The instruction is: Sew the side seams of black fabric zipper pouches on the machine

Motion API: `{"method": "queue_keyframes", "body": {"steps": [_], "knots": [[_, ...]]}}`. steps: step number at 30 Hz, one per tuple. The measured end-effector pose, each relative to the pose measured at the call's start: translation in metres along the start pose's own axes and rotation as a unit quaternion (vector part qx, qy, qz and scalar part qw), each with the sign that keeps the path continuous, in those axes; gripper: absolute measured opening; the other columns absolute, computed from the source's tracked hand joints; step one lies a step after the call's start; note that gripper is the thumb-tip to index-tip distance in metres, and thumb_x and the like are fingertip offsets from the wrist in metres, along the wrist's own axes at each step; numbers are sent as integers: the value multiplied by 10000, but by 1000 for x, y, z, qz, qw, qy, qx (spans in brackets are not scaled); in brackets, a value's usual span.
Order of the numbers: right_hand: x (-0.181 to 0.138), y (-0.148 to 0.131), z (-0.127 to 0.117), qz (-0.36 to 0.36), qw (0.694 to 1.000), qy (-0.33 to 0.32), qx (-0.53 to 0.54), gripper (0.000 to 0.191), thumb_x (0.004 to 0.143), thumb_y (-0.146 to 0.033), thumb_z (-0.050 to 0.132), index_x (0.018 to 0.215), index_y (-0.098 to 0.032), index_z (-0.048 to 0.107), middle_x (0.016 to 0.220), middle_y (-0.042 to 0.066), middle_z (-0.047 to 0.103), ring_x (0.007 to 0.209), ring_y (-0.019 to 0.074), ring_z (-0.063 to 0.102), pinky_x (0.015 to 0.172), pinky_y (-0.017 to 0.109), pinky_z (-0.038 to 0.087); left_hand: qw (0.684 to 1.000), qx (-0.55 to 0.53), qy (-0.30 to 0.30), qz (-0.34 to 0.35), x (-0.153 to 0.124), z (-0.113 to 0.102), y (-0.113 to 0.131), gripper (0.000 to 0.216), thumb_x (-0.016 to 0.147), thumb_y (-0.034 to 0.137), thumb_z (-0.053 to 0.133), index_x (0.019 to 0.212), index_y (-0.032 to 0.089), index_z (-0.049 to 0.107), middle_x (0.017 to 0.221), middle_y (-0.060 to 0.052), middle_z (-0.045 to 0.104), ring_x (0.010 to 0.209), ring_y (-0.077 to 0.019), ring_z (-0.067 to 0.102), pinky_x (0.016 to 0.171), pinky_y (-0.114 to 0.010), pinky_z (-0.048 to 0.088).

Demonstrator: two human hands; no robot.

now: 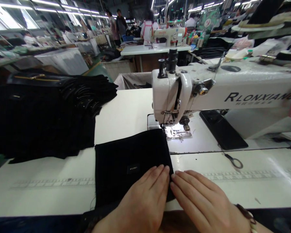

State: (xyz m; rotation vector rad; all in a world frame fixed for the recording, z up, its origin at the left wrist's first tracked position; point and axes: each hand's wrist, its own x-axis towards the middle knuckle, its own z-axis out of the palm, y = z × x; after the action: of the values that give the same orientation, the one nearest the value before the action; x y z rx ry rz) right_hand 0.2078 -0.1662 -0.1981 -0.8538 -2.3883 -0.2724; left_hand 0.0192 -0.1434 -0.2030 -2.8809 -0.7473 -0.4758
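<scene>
The white sewing machine [232,87] carries "RLONXIAN" in dark capitals along its arm, cut off at the edge; the small label [133,169] on the black fabric piece [126,161] is unreadable.

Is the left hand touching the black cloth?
Touching. The head view shows the left hand lying flat on top of the black cloth, near its right edge.

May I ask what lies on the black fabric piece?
On the black fabric piece: a small label and the flat left hand; the right hand touches its edge. The hand hides fabric beneath.
</scene>
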Motion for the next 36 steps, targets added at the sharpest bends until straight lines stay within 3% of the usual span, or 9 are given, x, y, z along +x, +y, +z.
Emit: {"method": "queue_keyframes", "body": {"steps": [9,14,18,22,28,36], "knots": [[-8,0,-2,-21,997,-64,-46,423,846,23,219,914,-100,618,909,71,676,838,181,622,767,303,492,999,15,-2,31,5,9,2,333,837,133,311,995,61,595,1097,-128,604,1013,-223,548,860,-301,442],[-4,7,6,-17,998,-63,-18,398,844,9,240,894,-80,625,875,93,677,810,188,620,744,318,489,999,3,-41,21,11,12,-3,332,834,150,323,1016,50,582,1121,-121,591,1025,-206,543,863,-275,437],[7,19,12,-21,997,-73,-5,433,863,-21,204,877,-62,634,841,121,671,781,203,610,715,344,481,996,27,-75,32,12,18,-13,344,814,123,356,1096,13,519,1214,-160,513,1108,-224,490,919,-299,398],[20,34,17,-48,991,-126,-11,386,846,-19,248,880,-37,632,822,134,658,732,220,597,649,361,474,995,39,-80,36,12,30,-26,376,799,94,377,1154,0,458,1277,-178,444,1178,-233,422,984,-325,335],[32,51,24,-82,978,-191,-37,311,804,-10,319,852,-48,624,805,141,641,663,219,569,583,357,440,997,34,-47,46,24,36,-50,342,782,35,350,1082,26,514,1197,-134,530,1132,-193,465,979,-293,330],[38,68,38,-71,977,-175,-100,309,823,-13,308,902,-28,606,814,158,629,691,221,564,626,369,438,994,33,-74,68,40,47,-76,333,783,65,387,1079,3,526,1183,-142,545,1109,-183,485,992,-289,322]]}}
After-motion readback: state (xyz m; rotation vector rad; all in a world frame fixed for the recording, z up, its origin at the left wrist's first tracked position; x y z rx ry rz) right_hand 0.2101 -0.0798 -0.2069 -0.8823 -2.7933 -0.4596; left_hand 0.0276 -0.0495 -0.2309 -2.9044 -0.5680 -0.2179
